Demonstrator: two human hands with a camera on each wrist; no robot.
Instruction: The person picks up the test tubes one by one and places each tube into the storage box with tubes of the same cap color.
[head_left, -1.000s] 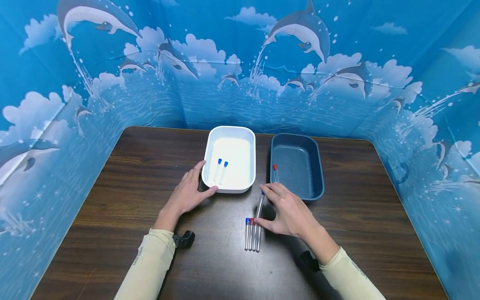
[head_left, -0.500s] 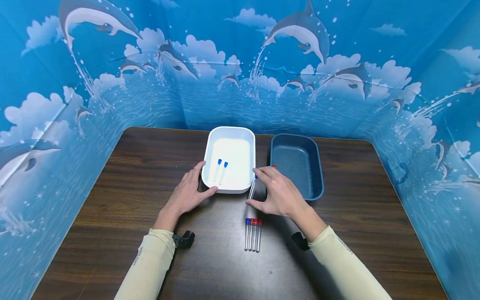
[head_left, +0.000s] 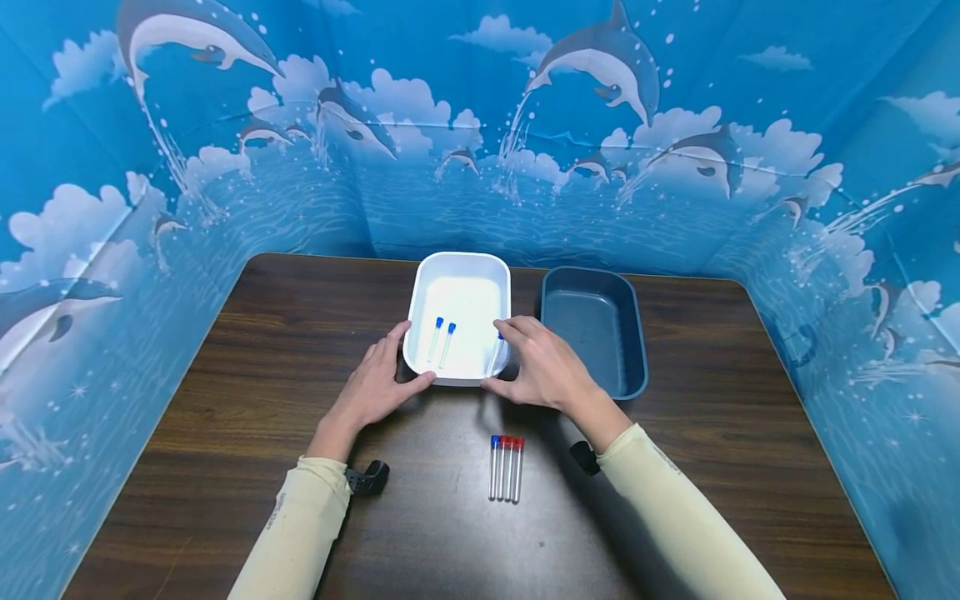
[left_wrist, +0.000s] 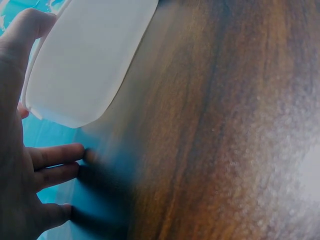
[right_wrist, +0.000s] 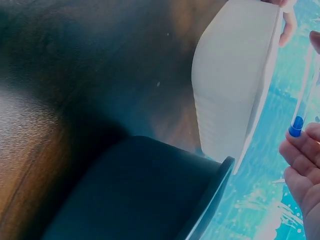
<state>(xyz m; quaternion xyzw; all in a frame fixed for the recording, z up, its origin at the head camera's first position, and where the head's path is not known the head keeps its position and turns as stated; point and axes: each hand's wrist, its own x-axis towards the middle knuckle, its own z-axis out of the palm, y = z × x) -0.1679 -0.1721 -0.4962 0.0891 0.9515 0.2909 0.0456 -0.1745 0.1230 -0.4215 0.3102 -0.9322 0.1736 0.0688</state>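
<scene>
My right hand (head_left: 543,362) pinches a test tube (head_left: 494,358) with a blue cap, holding it tilted over the right side of the white tray (head_left: 461,279). In the right wrist view the tube's blue cap (right_wrist: 296,127) is by the fingertips and the thumb is near its other end. Two blue-capped test tubes (head_left: 447,346) lie inside the white tray. My left hand (head_left: 378,383) rests on the tray's near left corner, thumb and forefinger spread along its rim; its other fingers stand apart from the tray in the left wrist view.
A dark blue tray (head_left: 642,350) stands to the right; the right hand covers most of a red-capped tube in it. One blue-capped and three red-capped test tubes (head_left: 506,471) lie in a row on the wooden table (head_left: 420,533). A dolphin-print curtain (head_left: 465,192) surrounds the table.
My right hand has lifted the blue-capped tube from the row and carried it left and away from me to above the white tray. The left hand has stayed in place.
</scene>
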